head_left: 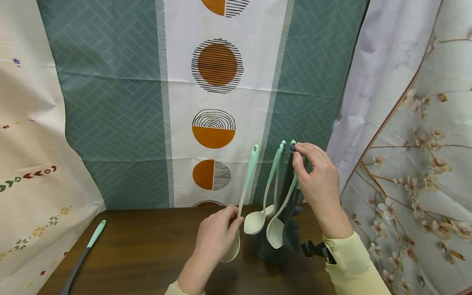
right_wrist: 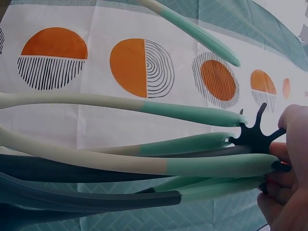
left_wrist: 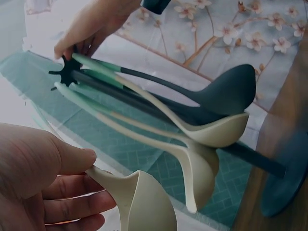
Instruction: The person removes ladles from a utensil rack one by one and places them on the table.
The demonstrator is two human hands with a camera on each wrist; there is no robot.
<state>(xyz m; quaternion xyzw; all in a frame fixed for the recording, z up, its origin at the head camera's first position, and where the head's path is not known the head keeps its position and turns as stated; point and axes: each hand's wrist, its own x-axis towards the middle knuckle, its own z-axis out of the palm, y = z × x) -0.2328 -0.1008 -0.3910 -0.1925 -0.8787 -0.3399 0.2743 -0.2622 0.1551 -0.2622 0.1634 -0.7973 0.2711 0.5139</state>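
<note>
My left hand (head_left: 217,231) pinches a cream spoon (head_left: 241,200) with a mint handle near its neck, the handle pointing up. Just right of it stands a dark utensil stand (head_left: 271,254), a round base and a post topped by a spiky hook ring (right_wrist: 257,137). My right hand (head_left: 318,180) grips that ring at the top, fingertips on one of its prongs. From the ring hang several utensils by mint handles, among them a cream ladle (head_left: 254,222), another cream ladle (left_wrist: 221,130) and a dark ladle (left_wrist: 228,91).
A dark utensil with a mint handle (head_left: 96,233) lies at the left on the brown wooden table (head_left: 147,246). A green and white patterned cloth (head_left: 118,123) hangs behind the table. Flowered curtains (head_left: 416,184) hang close on the right, and a cream cloth (head_left: 33,143) on the left.
</note>
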